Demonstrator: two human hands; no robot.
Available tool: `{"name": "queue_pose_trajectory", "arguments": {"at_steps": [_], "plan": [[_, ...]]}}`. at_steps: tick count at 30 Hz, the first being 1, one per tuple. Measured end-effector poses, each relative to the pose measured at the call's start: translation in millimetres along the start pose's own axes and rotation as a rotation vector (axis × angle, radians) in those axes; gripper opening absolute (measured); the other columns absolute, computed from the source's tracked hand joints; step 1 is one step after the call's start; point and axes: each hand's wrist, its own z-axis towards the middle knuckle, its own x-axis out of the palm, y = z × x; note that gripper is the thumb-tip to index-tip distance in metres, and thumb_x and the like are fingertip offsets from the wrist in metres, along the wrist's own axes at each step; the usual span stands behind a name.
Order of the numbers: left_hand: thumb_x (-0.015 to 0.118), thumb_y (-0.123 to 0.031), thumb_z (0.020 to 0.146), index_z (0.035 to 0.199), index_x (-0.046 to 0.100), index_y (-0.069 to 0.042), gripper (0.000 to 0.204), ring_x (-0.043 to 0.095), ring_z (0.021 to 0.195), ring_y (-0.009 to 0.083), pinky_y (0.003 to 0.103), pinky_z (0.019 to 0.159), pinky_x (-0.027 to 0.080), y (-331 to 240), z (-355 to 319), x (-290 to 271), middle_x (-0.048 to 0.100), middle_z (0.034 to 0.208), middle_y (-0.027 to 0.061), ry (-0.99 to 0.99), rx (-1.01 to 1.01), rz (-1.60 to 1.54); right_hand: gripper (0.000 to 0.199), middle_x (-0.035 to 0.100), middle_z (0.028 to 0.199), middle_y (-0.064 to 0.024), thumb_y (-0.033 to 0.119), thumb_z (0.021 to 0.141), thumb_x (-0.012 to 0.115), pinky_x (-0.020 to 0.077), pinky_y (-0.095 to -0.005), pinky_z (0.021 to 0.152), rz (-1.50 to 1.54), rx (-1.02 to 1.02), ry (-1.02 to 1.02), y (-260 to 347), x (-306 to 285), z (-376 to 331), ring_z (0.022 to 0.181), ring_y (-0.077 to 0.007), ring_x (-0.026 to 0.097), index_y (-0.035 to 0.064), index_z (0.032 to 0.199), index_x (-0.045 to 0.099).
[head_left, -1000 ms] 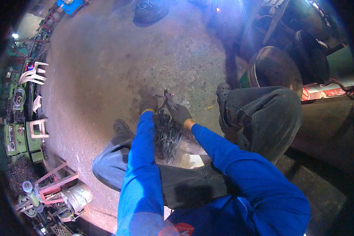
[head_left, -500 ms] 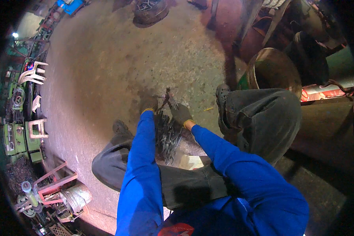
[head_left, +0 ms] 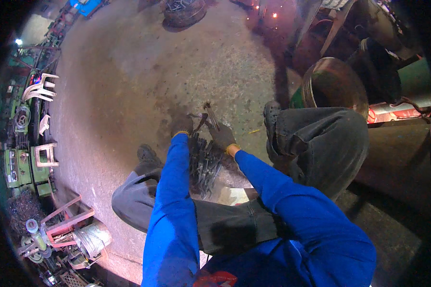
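My left hand, in a dark work glove with a yellow cuff, is closed around one end of a dark, bent metal piece. The piece sticks out to the right, low over the floor. Gloved the same way, my right hand grips a slim, hammer-like metal tool with a small brownish head at its far end. The tool stands just right of the bent piece; whether they touch I cannot tell. Below both hands, between my legs, lies a pile of dark, narrow metal pieces.
A large round bin stands beyond my right knee. At the far edge sits a round container of metal parts. Bright sparks show at the upper right. White plastic stools and green machinery line the left.
My right hand has shifted slightly down and right, and the tool now stands apart from the bent piece. Sparks have appeared at the upper right. My left hand has barely moved.
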Motion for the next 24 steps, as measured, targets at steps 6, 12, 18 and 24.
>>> {"name": "queue_pose_trajectory", "arguments": {"at_steps": [6, 12, 18, 24], "plan": [[0.058, -0.038, 0.101, 0.156, 0.048, -0.019, 0.059, 0.063, 0.126, 0.0485, 0.057, 0.107, 0.05, -37.4, -18.4, -2.0, 0.055, 0.151, 0.0249, -0.063, 0.088, 0.003, 0.06, 0.073, 0.111, -0.0292, 0.056, 0.091, 0.065, 0.0537, -0.0536, 0.086, -0.318, -0.038, -0.039, -26.9, -23.8, 27.4, 0.103, -0.0483, 0.07, 0.0003, 0.114, 0.071], [0.059, -0.04, 0.101, 0.147, 0.057, -0.017, 0.051, 0.065, 0.121, 0.0489, 0.058, 0.1, 0.053, -34.1, -12.2, -8.8, 0.065, 0.137, 0.0242, -0.07, 0.207, 0.086, 0.059, 0.074, 0.112, -0.0284, 0.054, 0.092, 0.065, 0.054, -0.0525, 0.089, -0.435, 0.003, 0.0, -28.6, -26.9, 36.9, 0.105, -0.0489, 0.07, 0.0012, 0.115, 0.072], [0.062, -0.036, 0.101, 0.142, 0.061, -0.021, 0.044, 0.066, 0.119, 0.0475, 0.057, 0.1, 0.053, -34.6, -18.0, -4.2, 0.065, 0.136, 0.0244, -0.095, 0.203, 0.088, 0.056, 0.073, 0.113, -0.0289, 0.052, 0.091, 0.065, 0.0543, -0.0534, 0.09, -0.258, -0.014, 0.089, -26.6, -33.4, 23.2, 0.105, -0.0489, 0.069, 0.0024, 0.116, 0.071], [0.063, -0.035, 0.1, 0.144, 0.06, -0.022, 0.046, 0.066, 0.118, 0.0463, 0.058, 0.098, 0.054, -20.5, -20.3, 0.7, 0.066, 0.136, 0.0202, -0.097, 0.286, -0.001, 0.061, 0.073, 0.111, -0.03, 0.054, 0.091, 0.066, 0.0534, -0.0503, 0.092, -0.184, 0.014, -0.007, -25.1, -33.4, 20.4, 0.105, -0.0479, 0.07, -0.0002, 0.118, 0.072]]}}
